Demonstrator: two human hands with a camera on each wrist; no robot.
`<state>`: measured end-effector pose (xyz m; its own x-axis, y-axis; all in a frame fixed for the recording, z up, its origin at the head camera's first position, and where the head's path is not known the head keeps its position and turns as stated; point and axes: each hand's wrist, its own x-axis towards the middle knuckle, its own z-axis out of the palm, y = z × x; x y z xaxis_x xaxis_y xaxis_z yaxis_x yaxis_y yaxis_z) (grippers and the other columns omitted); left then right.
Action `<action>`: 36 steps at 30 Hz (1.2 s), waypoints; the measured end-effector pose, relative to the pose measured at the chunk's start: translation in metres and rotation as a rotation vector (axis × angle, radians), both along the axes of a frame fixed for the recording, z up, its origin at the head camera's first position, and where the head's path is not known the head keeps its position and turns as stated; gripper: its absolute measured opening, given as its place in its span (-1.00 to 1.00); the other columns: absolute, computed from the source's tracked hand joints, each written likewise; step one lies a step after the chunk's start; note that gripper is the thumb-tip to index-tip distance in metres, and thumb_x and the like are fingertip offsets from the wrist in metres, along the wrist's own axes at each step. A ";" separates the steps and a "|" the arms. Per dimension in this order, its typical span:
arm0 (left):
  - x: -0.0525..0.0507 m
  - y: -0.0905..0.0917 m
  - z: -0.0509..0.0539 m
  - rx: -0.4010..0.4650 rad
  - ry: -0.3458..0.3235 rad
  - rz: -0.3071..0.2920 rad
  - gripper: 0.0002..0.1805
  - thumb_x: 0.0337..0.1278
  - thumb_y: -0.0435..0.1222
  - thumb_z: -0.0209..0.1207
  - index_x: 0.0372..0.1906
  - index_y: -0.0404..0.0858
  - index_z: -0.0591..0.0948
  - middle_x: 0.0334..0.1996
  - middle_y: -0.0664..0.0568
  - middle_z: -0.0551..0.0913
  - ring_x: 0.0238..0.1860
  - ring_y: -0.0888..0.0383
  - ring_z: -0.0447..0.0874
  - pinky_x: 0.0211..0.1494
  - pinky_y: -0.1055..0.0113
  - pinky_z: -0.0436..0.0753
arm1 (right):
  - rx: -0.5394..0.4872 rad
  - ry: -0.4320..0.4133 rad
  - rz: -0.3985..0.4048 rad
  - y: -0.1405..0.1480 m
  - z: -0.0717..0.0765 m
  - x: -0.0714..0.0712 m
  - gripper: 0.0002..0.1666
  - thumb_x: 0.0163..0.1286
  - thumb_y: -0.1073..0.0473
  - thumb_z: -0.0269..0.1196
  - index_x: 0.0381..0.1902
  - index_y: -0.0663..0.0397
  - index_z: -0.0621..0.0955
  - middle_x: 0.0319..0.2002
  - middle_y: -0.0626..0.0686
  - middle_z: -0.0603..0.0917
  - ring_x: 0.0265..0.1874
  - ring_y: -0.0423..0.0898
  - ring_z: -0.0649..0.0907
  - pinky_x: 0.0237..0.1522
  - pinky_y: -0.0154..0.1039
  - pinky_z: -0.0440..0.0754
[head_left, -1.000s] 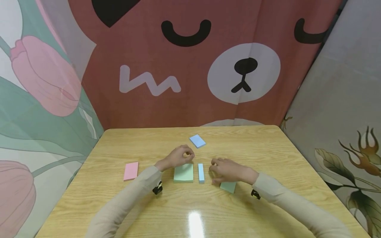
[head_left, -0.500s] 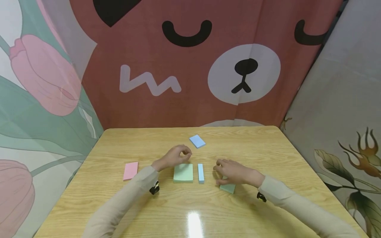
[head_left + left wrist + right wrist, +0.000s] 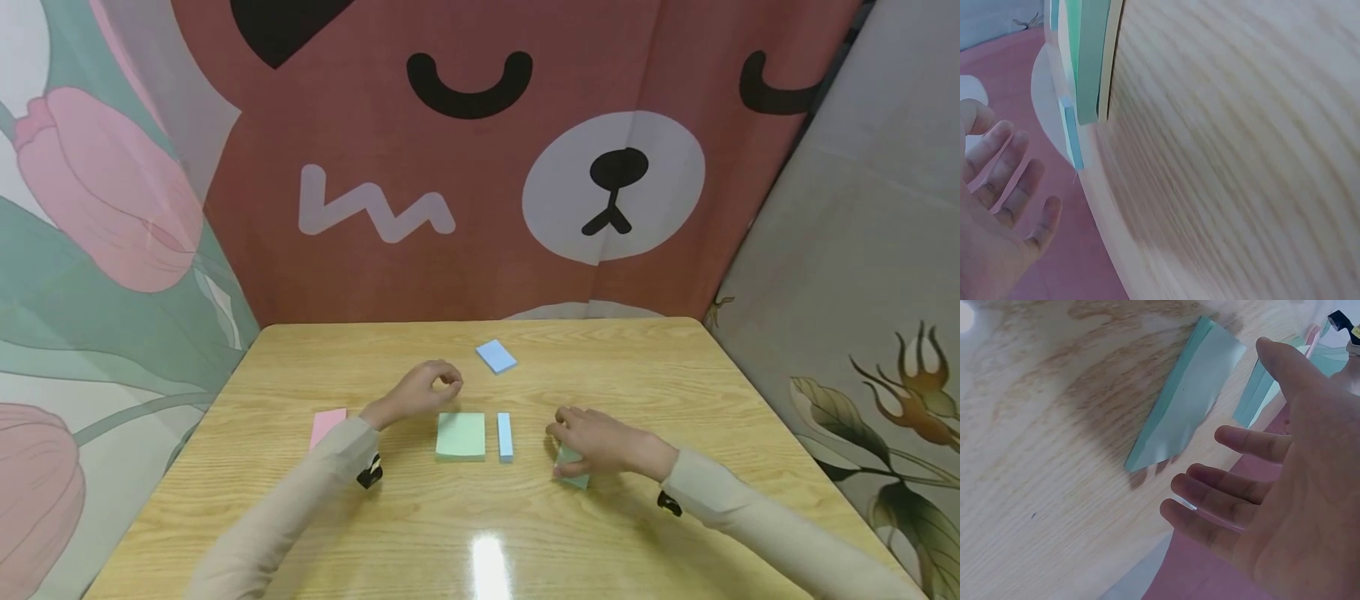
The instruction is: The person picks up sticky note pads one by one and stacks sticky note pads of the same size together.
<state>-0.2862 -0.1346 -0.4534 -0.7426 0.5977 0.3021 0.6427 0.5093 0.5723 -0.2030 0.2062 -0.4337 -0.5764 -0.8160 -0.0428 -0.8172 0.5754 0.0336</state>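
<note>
My left hand (image 3: pixel 416 393) hovers behind and left of the large green sticky-note pad (image 3: pixel 461 436), fingers loosely curled and holding nothing. In the left wrist view that hand (image 3: pixel 1007 212) is apart from the green pad (image 3: pixel 1093 56). Over the small green sticky-note pad (image 3: pixel 573 480) is my right hand (image 3: pixel 611 442), which hides part of it. The right wrist view shows this hand (image 3: pixel 1279 481) with spread, relaxed fingers, apart from the small green pad (image 3: pixel 1188 397). Between the two green pads lies a narrow light-blue pad (image 3: pixel 505 437).
A blue sticky-note pad (image 3: pixel 497 356) lies askew toward the back of the wooden table (image 3: pixel 637 358). Behind my left sleeve (image 3: pixel 300 492) a pink pad (image 3: pixel 327 425) is partly hidden. Printed cloths (image 3: pixel 375 275) hang behind and on both sides of the table.
My left hand has drawn left, away from the large green pad. My right hand has shifted right, over the small green pad. The pads have stayed in place.
</note>
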 end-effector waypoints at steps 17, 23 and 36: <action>0.001 -0.027 -0.002 0.011 0.016 0.022 -0.81 0.35 -0.33 0.17 -0.10 -0.38 0.69 -0.22 0.05 0.65 -0.15 0.07 0.58 0.01 -0.08 0.58 | 0.002 -0.053 -0.036 0.002 0.000 0.008 -0.27 0.33 -0.29 0.27 0.15 0.20 0.54 -0.05 0.17 0.50 -0.24 -0.08 0.50 -0.29 -0.20 0.56; 0.002 -0.035 -0.004 0.005 0.020 0.061 -0.82 0.35 -0.32 0.18 -0.11 -0.36 0.69 -0.22 0.07 0.64 -0.13 0.08 0.57 0.03 -0.05 0.58 | 0.001 -0.072 -0.045 0.004 0.001 0.010 -0.29 0.32 -0.28 0.29 0.14 0.17 0.53 -0.06 0.14 0.49 -0.23 -0.08 0.49 -0.30 -0.23 0.54; 0.007 -0.047 0.000 -0.010 0.036 0.081 -0.80 0.37 -0.30 0.18 -0.13 -0.36 0.70 -0.24 0.06 0.63 -0.16 0.07 0.56 0.00 -0.06 0.58 | -0.009 -0.131 -0.093 0.007 -0.001 0.013 -0.38 0.28 -0.25 0.34 0.08 0.04 0.53 -0.10 0.08 0.47 -0.24 -0.11 0.47 -0.38 -0.30 0.46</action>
<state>-0.2794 -0.1814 -0.4533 -0.7771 0.5394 0.3243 0.6197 0.5656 0.5442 -0.1896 0.2133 -0.4344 -0.6397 -0.7599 -0.1152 -0.7572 0.6488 -0.0752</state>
